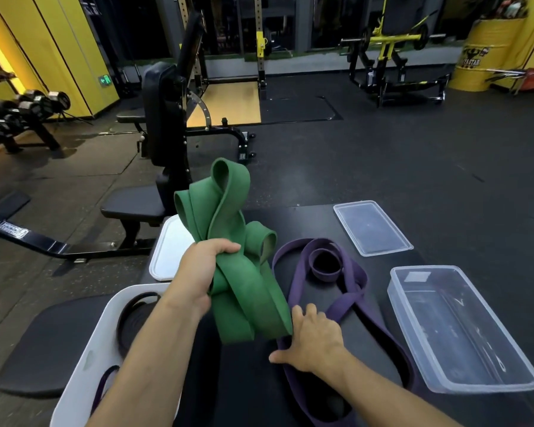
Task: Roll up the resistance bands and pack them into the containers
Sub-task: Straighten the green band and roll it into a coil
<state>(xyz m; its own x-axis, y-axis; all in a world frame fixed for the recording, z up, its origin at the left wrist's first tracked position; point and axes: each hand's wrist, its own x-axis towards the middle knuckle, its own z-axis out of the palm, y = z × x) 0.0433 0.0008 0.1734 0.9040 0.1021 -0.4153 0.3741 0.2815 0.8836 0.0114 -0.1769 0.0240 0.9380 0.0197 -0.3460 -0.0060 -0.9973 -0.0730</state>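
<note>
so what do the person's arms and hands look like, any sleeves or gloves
Both forearms are bare up to the frame edge: no sleeves, no gloves. Neither the left hand nor the right hand shows a watch, ring, wristband or marking.

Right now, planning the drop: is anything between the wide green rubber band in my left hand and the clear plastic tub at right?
Only low things: the loose purple rubber band sprawls on the black table between them, right hand resting there. The clear tub is uncovered.
</note>
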